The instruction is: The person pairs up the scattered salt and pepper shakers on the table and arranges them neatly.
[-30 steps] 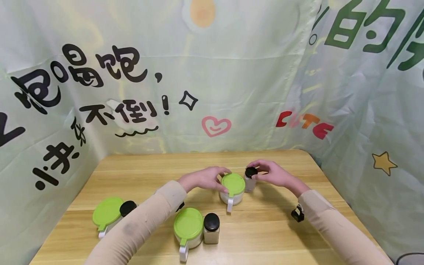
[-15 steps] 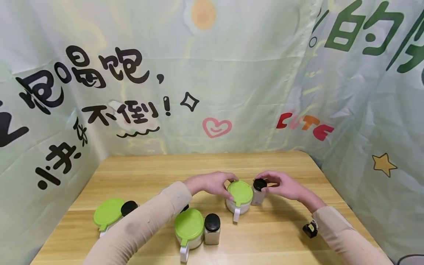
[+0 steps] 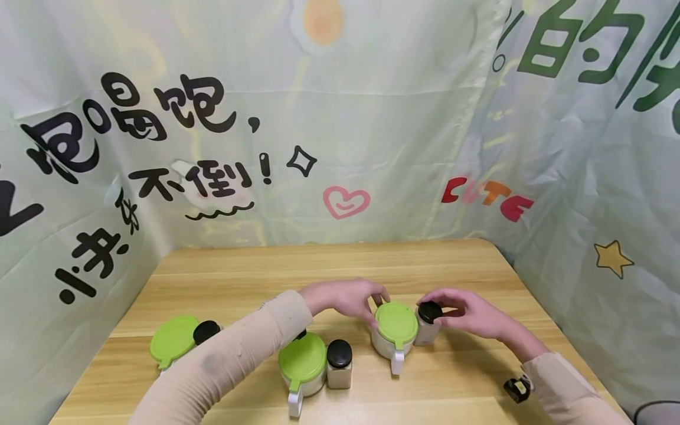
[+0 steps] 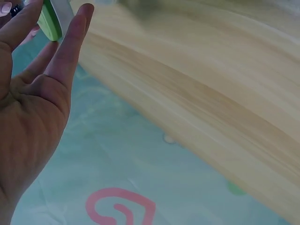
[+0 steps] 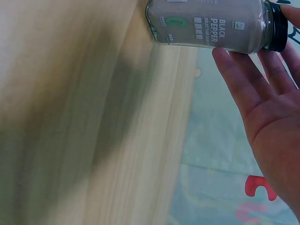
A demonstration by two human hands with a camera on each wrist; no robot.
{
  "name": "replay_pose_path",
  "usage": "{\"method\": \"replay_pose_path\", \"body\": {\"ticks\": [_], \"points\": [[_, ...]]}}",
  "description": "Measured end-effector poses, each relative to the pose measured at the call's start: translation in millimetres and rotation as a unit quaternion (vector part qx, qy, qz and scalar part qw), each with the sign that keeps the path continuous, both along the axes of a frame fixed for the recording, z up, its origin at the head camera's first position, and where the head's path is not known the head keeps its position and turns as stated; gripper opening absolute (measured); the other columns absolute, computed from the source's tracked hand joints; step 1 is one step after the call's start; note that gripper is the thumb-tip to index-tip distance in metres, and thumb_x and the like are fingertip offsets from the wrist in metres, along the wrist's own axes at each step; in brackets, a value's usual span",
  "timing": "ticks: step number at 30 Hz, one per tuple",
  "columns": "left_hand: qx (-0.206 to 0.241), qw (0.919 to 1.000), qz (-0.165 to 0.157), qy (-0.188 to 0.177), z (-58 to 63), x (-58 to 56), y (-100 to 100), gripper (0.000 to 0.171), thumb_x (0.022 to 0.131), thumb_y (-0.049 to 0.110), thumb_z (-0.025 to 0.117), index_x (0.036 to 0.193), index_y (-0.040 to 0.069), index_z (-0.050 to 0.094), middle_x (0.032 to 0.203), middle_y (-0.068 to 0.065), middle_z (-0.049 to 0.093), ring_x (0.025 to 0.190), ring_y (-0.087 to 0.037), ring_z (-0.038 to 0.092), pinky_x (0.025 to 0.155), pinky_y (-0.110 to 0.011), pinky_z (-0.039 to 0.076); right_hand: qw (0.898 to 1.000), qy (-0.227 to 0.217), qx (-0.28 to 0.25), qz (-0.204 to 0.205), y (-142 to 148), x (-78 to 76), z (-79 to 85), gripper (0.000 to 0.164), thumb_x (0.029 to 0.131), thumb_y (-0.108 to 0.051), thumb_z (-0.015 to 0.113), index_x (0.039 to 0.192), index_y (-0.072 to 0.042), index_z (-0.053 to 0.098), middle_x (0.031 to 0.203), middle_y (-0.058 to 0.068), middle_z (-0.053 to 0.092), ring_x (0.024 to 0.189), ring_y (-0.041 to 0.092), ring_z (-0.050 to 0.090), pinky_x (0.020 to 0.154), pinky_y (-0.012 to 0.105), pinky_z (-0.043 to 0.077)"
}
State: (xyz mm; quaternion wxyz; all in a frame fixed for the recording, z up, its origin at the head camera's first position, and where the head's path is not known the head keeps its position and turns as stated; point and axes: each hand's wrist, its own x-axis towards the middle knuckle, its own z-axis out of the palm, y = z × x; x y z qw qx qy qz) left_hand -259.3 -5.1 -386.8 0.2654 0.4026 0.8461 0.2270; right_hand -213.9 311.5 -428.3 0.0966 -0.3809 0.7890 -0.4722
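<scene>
My left hand [image 3: 347, 297] grips a white seasoning pot with a green lid [image 3: 396, 321], thumb on its near left side and fingers at its far side. The pot's white handle points toward me. Just right of it stands a pepper jar [image 3: 427, 334] with a black cap, upright. My right hand [image 3: 474, 316] holds that jar around the cap, thumb in front and fingers behind. In the right wrist view, the glass jar [image 5: 211, 23] reads "black pepper", with fingers at its capped end. The left wrist view catches only a piece of the green lid [image 4: 50, 23] beyond the fingers.
Nearer to me, another green-lidded pot [image 3: 301, 361] stands beside a black-capped jar [image 3: 339, 369]. A third such pot [image 3: 173, 339] and black-capped jar [image 3: 206, 332] are at the left, partly behind my left sleeve [image 3: 228, 360]. Printed cloth [image 3: 393, 165] hangs behind the wooden table [image 3: 255, 265].
Both hands have moved right and toward me, bringing the green-lidded pot and the pepper jar along side by side. The other pots and jars have stayed in place.
</scene>
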Motion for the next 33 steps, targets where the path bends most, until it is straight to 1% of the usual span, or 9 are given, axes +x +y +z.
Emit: {"method": "replay_pose_path", "body": {"ticks": [4, 7, 10, 15, 20, 24, 29, 31, 33], "points": [[-0.001, 0.9998, -0.018, -0.006, 0.2, 4.8, 3, 0.057, 0.09, 0.016, 0.084, 0.14, 0.007, 0.058, 0.13, -0.009, 0.067, 0.099, -0.008, 0.071, 0.087, -0.017, 0.054, 1.0, 0.0, -0.011, 0.018, 1, 8.7, 0.5, 0.039, 0.097, 0.006, 0.066, 0.135, 0.003, 0.059, 0.129, 0.022, 0.067, 0.12, 0.009, 0.065, 0.096, 0.025, 0.056], [-0.005, 0.9996, -0.027, -0.003, 1.4, 8.1, 5, 0.057, 0.09, 0.016, 0.084, 0.139, 0.007, 0.058, 0.127, -0.007, 0.069, 0.097, -0.006, 0.072, 0.087, -0.016, 0.054, 1.0, -0.006, -0.016, 0.023, 1, 13.5, 0.7, 0.039, 0.097, 0.006, 0.067, 0.135, 0.003, 0.06, 0.129, 0.023, 0.067, 0.12, 0.01, 0.065, 0.096, 0.027, 0.057], [-0.017, 0.9992, -0.036, 0.009, 4.5, 12.5, 6, 0.056, 0.089, 0.019, 0.085, 0.138, 0.008, 0.059, 0.126, -0.005, 0.069, 0.096, -0.004, 0.071, 0.088, -0.016, 0.053, 0.999, -0.016, -0.016, 0.026, 0, 16.6, 1.4, 0.039, 0.096, 0.005, 0.068, 0.135, 0.003, 0.06, 0.129, 0.025, 0.065, 0.12, 0.01, 0.064, 0.094, 0.03, 0.059], [-0.042, 0.9971, -0.056, 0.03, 10.1, 21.1, 8, 0.055, 0.089, 0.023, 0.085, 0.137, 0.01, 0.061, 0.126, -0.003, 0.07, 0.094, -0.003, 0.07, 0.088, -0.016, 0.052, 0.999, -0.034, -0.011, 0.036, -2, 23.0, 4.7, 0.039, 0.096, 0.003, 0.069, 0.134, 0.003, 0.06, 0.13, 0.027, 0.064, 0.118, 0.009, 0.064, 0.095, 0.03, 0.059], [-0.06, 0.9952, -0.067, 0.039, 13.0, 28.0, 9, 0.055, 0.089, 0.024, 0.085, 0.137, 0.011, 0.061, 0.125, 0.0, 0.07, 0.089, -0.002, 0.068, 0.086, -0.016, 0.052, 0.998, -0.046, -0.012, 0.047, -5, 29.6, 6.0, 0.04, 0.096, 0.003, 0.071, 0.134, 0.002, 0.061, 0.129, 0.024, 0.065, 0.117, 0.008, 0.064, 0.095, 0.03, 0.059], [-0.071, 0.9933, -0.075, 0.053, 15.4, 32.5, 9, 0.055, 0.089, 0.024, 0.086, 0.136, 0.011, 0.061, 0.124, 0.0, 0.071, 0.086, -0.001, 0.066, 0.083, -0.016, 0.052, 0.998, -0.043, -0.006, 0.047, -7, 31.3, 6.3, 0.04, 0.095, 0.002, 0.072, 0.133, -0.001, 0.062, 0.129, 0.021, 0.066, 0.116, 0.009, 0.065, 0.095, 0.032, 0.06], [-0.079, 0.9908, -0.083, 0.072, 18.2, 35.4, 8, 0.054, 0.09, 0.024, 0.085, 0.137, 0.011, 0.061, 0.126, 0.0, 0.071, 0.084, 0.0, 0.065, 0.082, -0.016, 0.052, 0.998, -0.035, 0.011, 0.044, -7, 31.7, 8.7, 0.041, 0.094, 0.0, 0.073, 0.134, -0.004, 0.063, 0.129, 0.02, 0.067, 0.116, 0.011, 0.066, 0.095, 0.032, 0.06], [-0.078, 0.99, -0.084, 0.081, 19.3, 35.9, 7, 0.054, 0.091, 0.027, 0.084, 0.137, 0.012, 0.062, 0.128, 0.0, 0.071, 0.086, -0.001, 0.065, 0.083, -0.016, 0.052, 0.999, -0.025, 0.019, 0.042, -6, 31.6, 10.1, 0.041, 0.095, -0.001, 0.073, 0.134, -0.005, 0.063, 0.129, 0.02, 0.067, 0.116, 0.012, 0.066, 0.096, 0.032, 0.059], [-0.076, 0.9896, -0.081, 0.091, 21.1, 36.7, 4, 0.056, 0.092, 0.031, 0.082, 0.14, 0.012, 0.06, 0.133, 0.0, 0.069, 0.094, -0.003, 0.067, 0.088, -0.018, 0.053, 0.999, -0.012, 0.026, 0.039, -7, 31.1, 12.1, 0.04, 0.096, -0.002, 0.071, 0.135, -0.004, 0.062, 0.129, 0.019, 0.068, 0.116, 0.014, 0.067, 0.097, 0.031, 0.058]]}}
